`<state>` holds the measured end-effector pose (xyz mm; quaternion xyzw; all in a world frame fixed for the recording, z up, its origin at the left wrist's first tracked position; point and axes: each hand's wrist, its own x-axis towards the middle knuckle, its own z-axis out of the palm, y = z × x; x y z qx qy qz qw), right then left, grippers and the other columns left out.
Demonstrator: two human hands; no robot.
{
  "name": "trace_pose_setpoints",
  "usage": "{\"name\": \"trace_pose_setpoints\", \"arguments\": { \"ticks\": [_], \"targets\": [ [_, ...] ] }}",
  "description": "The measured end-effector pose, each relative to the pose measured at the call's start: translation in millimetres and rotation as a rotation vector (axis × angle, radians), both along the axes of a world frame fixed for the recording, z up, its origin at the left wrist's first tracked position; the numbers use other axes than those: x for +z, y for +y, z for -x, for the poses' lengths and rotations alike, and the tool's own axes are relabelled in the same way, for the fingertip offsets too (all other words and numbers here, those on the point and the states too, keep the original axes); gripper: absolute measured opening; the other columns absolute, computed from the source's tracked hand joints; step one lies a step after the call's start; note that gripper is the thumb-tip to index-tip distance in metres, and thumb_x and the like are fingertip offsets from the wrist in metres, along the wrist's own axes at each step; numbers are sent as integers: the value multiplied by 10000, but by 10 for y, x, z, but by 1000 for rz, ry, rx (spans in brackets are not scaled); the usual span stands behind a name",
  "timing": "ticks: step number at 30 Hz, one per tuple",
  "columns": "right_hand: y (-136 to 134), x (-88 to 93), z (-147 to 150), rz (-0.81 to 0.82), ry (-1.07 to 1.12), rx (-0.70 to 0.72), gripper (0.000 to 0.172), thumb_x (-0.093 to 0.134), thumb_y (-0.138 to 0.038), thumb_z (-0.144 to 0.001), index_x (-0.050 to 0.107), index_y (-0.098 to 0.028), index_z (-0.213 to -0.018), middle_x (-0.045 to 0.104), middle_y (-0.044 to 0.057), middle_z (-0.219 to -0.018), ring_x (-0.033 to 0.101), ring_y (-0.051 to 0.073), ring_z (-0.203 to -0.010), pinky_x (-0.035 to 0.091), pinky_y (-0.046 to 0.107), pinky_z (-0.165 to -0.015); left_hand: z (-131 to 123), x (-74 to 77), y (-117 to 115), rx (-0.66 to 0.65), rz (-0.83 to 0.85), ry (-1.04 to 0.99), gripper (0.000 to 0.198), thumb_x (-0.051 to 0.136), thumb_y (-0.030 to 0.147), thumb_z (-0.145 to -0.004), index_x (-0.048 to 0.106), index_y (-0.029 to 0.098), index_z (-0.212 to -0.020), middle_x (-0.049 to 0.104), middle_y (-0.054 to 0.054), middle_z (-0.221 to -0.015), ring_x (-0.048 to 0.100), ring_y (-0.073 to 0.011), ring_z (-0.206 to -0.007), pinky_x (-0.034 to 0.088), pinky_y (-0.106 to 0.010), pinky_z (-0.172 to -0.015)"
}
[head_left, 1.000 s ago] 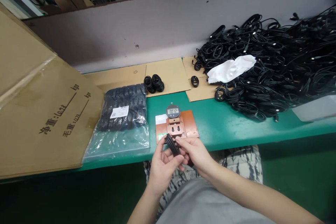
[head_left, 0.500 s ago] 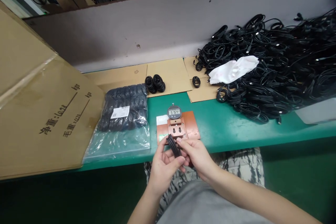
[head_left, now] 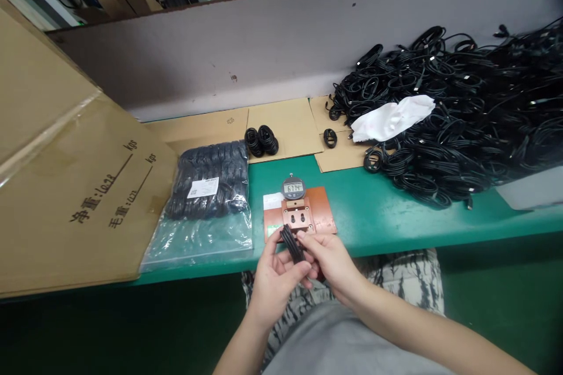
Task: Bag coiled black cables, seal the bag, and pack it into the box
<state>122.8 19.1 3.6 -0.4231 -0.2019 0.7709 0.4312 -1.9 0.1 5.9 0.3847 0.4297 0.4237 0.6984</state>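
A coiled black cable [head_left: 292,244] is held between both hands at the table's front edge. My left hand [head_left: 278,274] grips the coil from its left side, thumb across its lower end. On the other side, my right hand [head_left: 328,258] pinches near the coil with thumb and forefinger; part of what it grips is hidden behind the fingers. Just beyond the hands stands a digital dial gauge [head_left: 293,188] on a copper-coloured block [head_left: 298,215], its display reading about 6.774. The block rests on an orange-brown base plate [head_left: 323,211].
A clear bag [head_left: 213,187] packed with coiled cables lies left, beside a large cardboard box [head_left: 101,199]. Two small coil stacks [head_left: 261,140] and a single coil [head_left: 329,138] sit on cardboard behind. A big cable heap [head_left: 475,111], topped by a white cloth [head_left: 393,119], covers the right.
The gauge display has gone from about 6.764 to 6.774. The whole view has shifted very slightly; both hands keep nearly the same hold on the cable.
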Motion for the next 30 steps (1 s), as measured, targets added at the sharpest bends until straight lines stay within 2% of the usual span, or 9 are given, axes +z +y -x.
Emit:
{"name": "trace_pose_setpoints", "arguments": {
  "ticks": [12, 19, 24, 27, 30],
  "targets": [
    [-1, 16, 9, 7, -8, 6, 582, 702, -607, -636, 407, -115, -536, 366, 21, -445, 400, 148, -353, 318, 200, -311, -7, 3, 7, -1, 4, 8, 771, 679, 239, -773, 137, 126, -1309, 597, -122, -873, 605, -170, -672, 504, -260, -535],
    [2, -36, 28, -9, -8, 14, 596, 678, -635, -644, 385, -127, -536, 368, 30, -424, 397, 164, -344, 309, 210, -306, -20, -6, 9, 4, 5, 21, 770, 666, 241, -786, 132, 134, -1330, 594, -131, -897, 595, -167, -670, 494, -275, -542],
    [-61, -77, -34, -64, -31, 58, 598, 692, -637, -651, 400, -122, -564, 374, 8, -460, 403, 136, -360, 303, 181, -337, 3, 31, -108, -39, -4, 7, 877, 662, 251, -791, 26, 148, -1386, 580, -122, -892, 604, -180, -688, 494, -274, -553],
    [-146, -108, -98, -120, -88, 83, 531, 733, -588, -654, 516, -105, -698, 432, 13, -511, 414, 80, -412, 299, 119, -390, 13, 56, -232, -50, 8, -12, 930, 640, 254, -812, -58, 191, -1424, 574, -112, -903, 607, -176, -686, 497, -285, -575],
    [-227, -128, -129, -134, -92, 14, 563, 805, -544, -598, 556, -106, -849, 459, 8, -542, 422, 58, -465, 319, 98, -433, 11, 34, -331, -21, 28, -3, 910, 623, 262, -831, -54, 180, -1434, 570, -116, -905, 609, -180, -692, 504, -307, -596]
  ]
}}
